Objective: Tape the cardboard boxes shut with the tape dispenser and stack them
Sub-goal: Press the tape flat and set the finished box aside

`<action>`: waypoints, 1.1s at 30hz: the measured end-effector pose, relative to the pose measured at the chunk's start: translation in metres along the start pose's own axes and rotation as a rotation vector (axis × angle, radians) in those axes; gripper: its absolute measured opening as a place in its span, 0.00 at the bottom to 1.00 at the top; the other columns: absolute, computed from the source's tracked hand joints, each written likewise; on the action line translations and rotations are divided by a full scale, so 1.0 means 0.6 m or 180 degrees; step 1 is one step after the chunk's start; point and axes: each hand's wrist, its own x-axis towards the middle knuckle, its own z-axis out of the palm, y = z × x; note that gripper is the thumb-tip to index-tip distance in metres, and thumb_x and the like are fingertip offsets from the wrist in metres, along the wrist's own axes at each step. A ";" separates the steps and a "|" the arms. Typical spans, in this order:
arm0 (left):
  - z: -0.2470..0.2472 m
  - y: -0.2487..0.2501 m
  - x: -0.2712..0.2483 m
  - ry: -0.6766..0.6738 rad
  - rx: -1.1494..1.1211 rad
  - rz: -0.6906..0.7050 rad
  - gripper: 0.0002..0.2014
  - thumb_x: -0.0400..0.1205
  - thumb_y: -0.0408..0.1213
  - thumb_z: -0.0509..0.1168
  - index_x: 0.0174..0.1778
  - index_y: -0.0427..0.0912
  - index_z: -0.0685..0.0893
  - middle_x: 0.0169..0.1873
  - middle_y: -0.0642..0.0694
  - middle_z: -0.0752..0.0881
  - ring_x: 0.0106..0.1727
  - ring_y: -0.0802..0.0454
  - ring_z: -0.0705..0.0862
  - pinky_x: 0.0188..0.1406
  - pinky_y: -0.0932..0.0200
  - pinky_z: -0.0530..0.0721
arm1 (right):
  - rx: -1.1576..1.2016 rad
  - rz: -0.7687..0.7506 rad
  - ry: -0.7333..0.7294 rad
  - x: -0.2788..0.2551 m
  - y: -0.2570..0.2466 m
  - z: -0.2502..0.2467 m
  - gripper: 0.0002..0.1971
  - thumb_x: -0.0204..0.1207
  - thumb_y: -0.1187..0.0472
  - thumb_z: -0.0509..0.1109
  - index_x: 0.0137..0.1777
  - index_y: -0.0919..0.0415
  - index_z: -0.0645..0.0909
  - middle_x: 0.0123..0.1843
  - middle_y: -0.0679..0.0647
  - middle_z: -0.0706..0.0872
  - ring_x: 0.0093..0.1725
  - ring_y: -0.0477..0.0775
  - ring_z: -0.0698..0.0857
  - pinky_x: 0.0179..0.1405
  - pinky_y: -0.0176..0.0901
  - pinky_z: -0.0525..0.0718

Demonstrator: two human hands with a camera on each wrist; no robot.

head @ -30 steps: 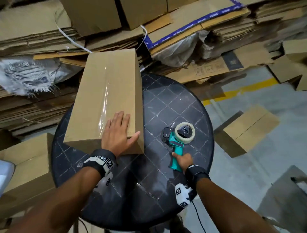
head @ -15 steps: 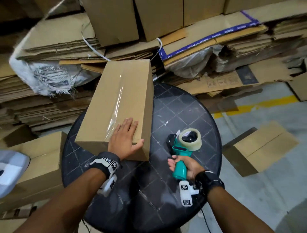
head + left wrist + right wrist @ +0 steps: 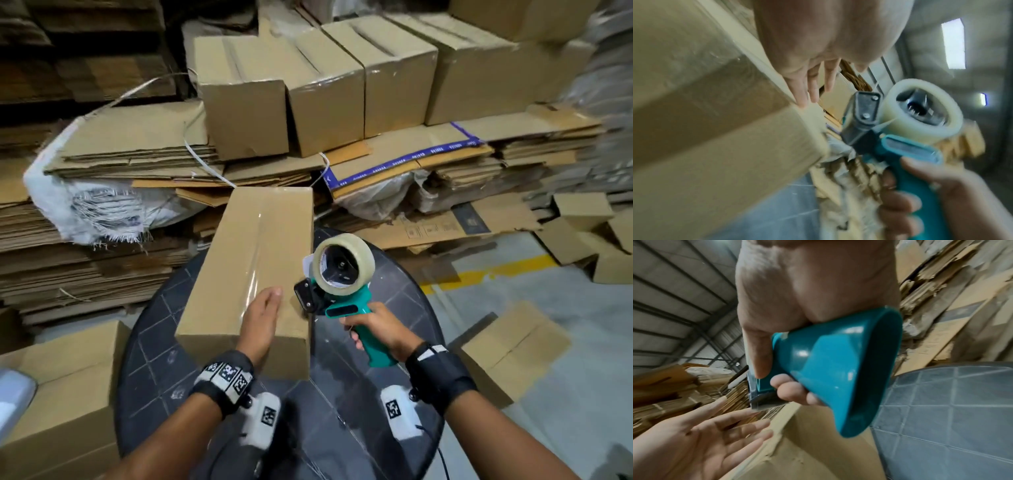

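Bare table (image 3: 394, 346) right of the box (image 3: 253, 260) (cardboard stacks (image 3: 144, 150) crowd behind).

Grey floor (image 3: 565, 308), yellow line (image 3: 486, 270), flattened cardboard stacks (image 3: 85, 267)

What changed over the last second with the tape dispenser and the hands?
The right hand closed round the tape dispenser handle and lifted it off the round table, up beside the cardboard box. The left hand turned from lying flat on the box onto its edge, fingers straight. The box stays on the table, clear tape along its top.
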 end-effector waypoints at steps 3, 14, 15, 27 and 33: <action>-0.010 0.030 -0.019 -0.0267 -0.1797 -0.0689 0.17 0.93 0.46 0.51 0.67 0.44 0.81 0.64 0.36 0.87 0.65 0.42 0.87 0.71 0.40 0.80 | -0.0331 -0.0108 -0.0112 -0.005 -0.030 0.053 0.03 0.78 0.72 0.71 0.45 0.67 0.80 0.32 0.63 0.77 0.25 0.53 0.76 0.23 0.41 0.77; -0.150 -0.019 -0.028 0.0068 -0.3665 -0.1554 0.14 0.88 0.40 0.62 0.62 0.34 0.81 0.60 0.31 0.87 0.64 0.38 0.85 0.61 0.46 0.83 | -0.1306 -0.0216 -0.0240 -0.008 -0.068 0.213 0.03 0.77 0.69 0.74 0.47 0.67 0.82 0.34 0.62 0.82 0.28 0.53 0.80 0.26 0.40 0.80; -0.159 -0.020 -0.028 0.0088 -0.3659 -0.1565 0.11 0.88 0.36 0.62 0.61 0.33 0.81 0.60 0.31 0.86 0.62 0.39 0.85 0.60 0.47 0.84 | -0.1385 -0.0239 -0.0270 -0.008 -0.069 0.224 0.03 0.77 0.69 0.74 0.47 0.68 0.82 0.35 0.62 0.82 0.28 0.53 0.80 0.26 0.40 0.81; -0.267 -0.026 -0.027 0.0268 -0.2861 -0.1119 0.18 0.83 0.15 0.54 0.68 0.32 0.75 0.60 0.28 0.86 0.58 0.35 0.88 0.41 0.47 0.93 | -0.1959 -0.0478 -0.0275 -0.016 -0.088 0.299 0.10 0.76 0.63 0.76 0.50 0.71 0.84 0.35 0.58 0.86 0.33 0.55 0.83 0.30 0.39 0.82; -0.289 -0.020 -0.032 -0.0001 -0.1812 -0.0748 0.15 0.87 0.17 0.49 0.61 0.32 0.78 0.45 0.31 0.90 0.40 0.44 0.91 0.42 0.53 0.92 | -0.1961 -0.0511 -0.0240 -0.024 -0.093 0.305 0.05 0.75 0.64 0.78 0.44 0.62 0.84 0.31 0.54 0.85 0.32 0.54 0.82 0.31 0.44 0.82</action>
